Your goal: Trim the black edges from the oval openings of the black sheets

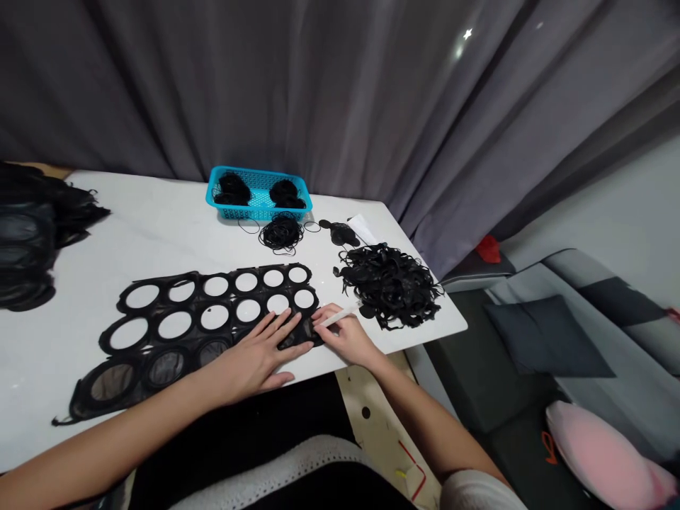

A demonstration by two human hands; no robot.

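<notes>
1. The right hand (345, 338) was closed on a white marking pencil (334, 316), its tip at the edge of a black mesh sheet (151, 333) with round cutouts.
2. The left hand (255, 358) pressed flat on the sheet, fingers apart.
3. The sheet lay on a white table (159, 219), near black trimmings (390, 287).
4. A blue basket (260, 173) stood farther along.

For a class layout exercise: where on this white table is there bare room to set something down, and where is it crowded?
Bare tabletop lies between the black stack, turquoise basket and holed black mesh sheet. Crowded: front right, where left hand, right hand with white stick and black scrap pile meet.
</notes>
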